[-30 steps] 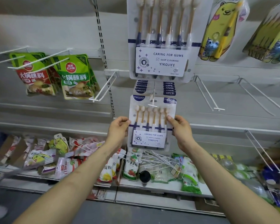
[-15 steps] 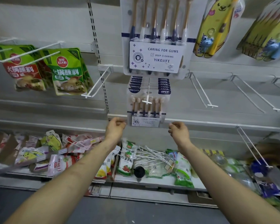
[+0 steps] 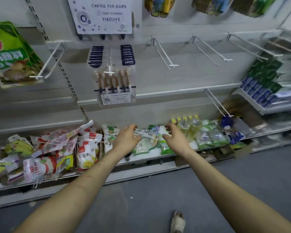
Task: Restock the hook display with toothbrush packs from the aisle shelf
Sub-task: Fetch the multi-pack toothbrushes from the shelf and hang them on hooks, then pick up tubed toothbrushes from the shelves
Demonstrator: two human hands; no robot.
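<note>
Toothbrush packs [image 3: 115, 86] hang near the tip of the hook [image 3: 109, 72]; a knock could slide the front one off. Below hover the left hand [image 3: 126, 140] and right hand [image 3: 175, 140], fingers loosely spread, holding nothing.

Left hand [image 3: 126, 140] + right hand [image 3: 175, 140] = 2 hands. Packs [image 3: 115, 96] on centre hook [image 3: 108, 71]: about 7 by tabs, too blurred for an exact count. Front pack: 6 brushes [image 3: 106, 84]. Big pack [image 3: 101, 15] above: 1. Right hooks [image 3: 165, 54]: at least 3 in a row, 1 lower [image 3: 217, 103].
</note>
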